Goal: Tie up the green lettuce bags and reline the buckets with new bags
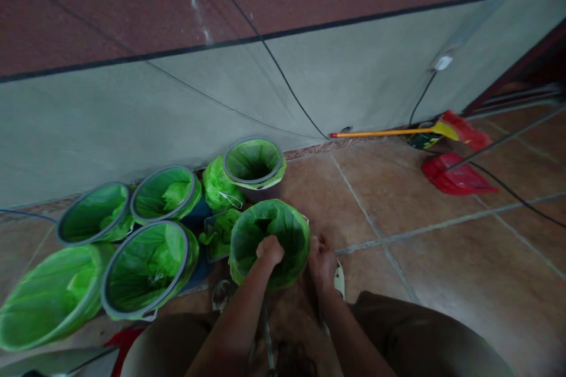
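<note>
Between my legs stands a bin with a light green bin liner (241, 230) spread inside it and folded over its rim. My left hand (269, 250) reaches into the lined bin with its fingers closed; whatever they hold, if anything, is hidden. At the right side of the same bin is my right hand (322, 262), its fingers curled at the liner's folded edge and seemingly pinching it. Just behind, a grey-rimmed bin (253, 180) has a similar green liner. A crumpled green bag (219, 185) lies beside it.
Several lined bins stand at the left, among them a front bin (106, 291). A small basket (214, 253) holds green bags. A red dustpan (455, 174) and a broom (384, 132) lie right. Black cables (283, 73) run down the wall.
</note>
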`<action>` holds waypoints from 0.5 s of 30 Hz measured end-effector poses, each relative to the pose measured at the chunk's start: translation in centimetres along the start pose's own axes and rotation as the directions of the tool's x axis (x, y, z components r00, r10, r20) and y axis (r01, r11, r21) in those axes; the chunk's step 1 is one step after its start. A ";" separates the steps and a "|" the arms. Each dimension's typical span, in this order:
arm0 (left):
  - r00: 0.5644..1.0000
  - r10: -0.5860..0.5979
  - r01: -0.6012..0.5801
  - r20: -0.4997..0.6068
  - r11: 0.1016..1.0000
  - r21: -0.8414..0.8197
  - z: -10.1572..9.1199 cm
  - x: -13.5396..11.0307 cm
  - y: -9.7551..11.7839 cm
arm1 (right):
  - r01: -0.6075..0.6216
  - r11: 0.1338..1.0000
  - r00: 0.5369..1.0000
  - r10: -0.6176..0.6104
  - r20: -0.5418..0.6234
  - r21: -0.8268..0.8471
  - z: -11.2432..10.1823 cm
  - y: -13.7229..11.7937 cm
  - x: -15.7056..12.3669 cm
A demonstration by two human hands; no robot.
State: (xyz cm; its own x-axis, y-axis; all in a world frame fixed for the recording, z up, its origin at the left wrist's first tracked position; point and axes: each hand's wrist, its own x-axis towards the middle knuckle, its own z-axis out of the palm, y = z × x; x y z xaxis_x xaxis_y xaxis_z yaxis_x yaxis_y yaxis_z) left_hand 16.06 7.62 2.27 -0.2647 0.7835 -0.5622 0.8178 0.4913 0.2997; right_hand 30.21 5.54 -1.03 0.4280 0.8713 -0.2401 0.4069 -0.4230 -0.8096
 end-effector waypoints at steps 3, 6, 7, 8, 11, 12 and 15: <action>0.991 -0.041 0.031 -0.131 0.997 -0.075 0.3 3.1 0.5 | 0.116 0.991 0.992 -0.113 0.053 -0.063 0.5 -3.2 3.5; 0.984 -0.037 0.002 -0.172 0.980 -0.200 0.8 4.9 0.7 | 0.286 0.917 0.944 -0.221 0.245 -0.277 2.2 -5.8 6.3; 0.987 -0.025 -0.010 -0.157 0.976 -0.219 1.1 5.5 0.8 | 0.341 0.881 0.918 -0.236 0.319 -0.329 2.7 -6.2 7.0; 0.989 -0.016 -0.018 -0.147 0.974 -0.227 1.4 6.2 0.9 | 0.386 0.848 0.891 -0.241 0.386 -0.362 3.3 -6.4 7.5; 0.995 0.011 -0.031 -0.095 0.979 -0.203 2.3 8.3 1.0 | 0.469 0.786 0.812 -0.203 0.548 -0.403 4.5 -5.8 8.3; 0.997 0.018 -0.031 -0.070 0.980 -0.198 2.7 9.0 1.0 | 0.477 0.776 0.799 -0.188 0.571 -0.413 4.7 -5.4 8.4; 0.999 0.033 -0.029 0.018 0.981 -0.194 3.5 10.7 0.5 | 0.473 0.768 0.806 -0.179 0.565 -0.431 5.0 -4.0 8.2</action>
State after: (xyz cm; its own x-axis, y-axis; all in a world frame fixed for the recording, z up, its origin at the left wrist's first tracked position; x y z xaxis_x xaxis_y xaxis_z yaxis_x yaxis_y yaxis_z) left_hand 15.44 14.93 -6.35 -0.2280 0.7925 -0.5656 0.7107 0.5325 0.4597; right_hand 28.05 15.65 -2.43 -0.1836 0.9181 -0.3513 0.8631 -0.0205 -0.5046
